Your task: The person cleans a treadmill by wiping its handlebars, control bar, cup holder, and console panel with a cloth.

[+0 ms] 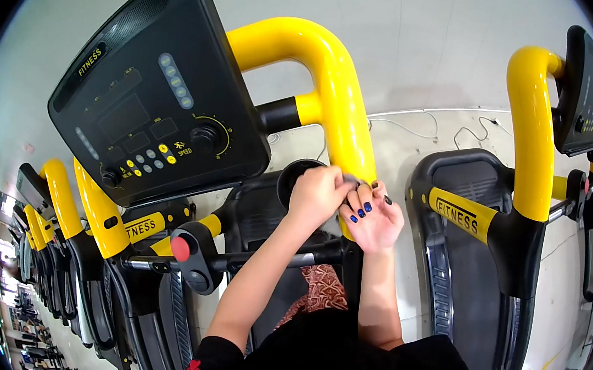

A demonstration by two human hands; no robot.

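Observation:
My left hand [315, 195] is closed at the yellow frame tube [348, 126] of a treadmill, beside the dark round cup holder [291, 177]. Against the same tube, my right hand [377, 220] has its fingers bent inward, with dark blue nails showing. The fingertips of both hands meet around a small greyish piece, mostly covered, whose kind I cannot make out. Left of the hands stands the treadmill's black console [166, 94], with a speed knob [205, 135] and yellow and grey buttons.
A second treadmill [461, 215] stands to the right, its own console [583, 98] beyond. More treadmills [56, 233] line up at left. A red stop button [180, 248] sits on the crossbar below the console. Thin cables [476, 134] lie on the floor by the wall.

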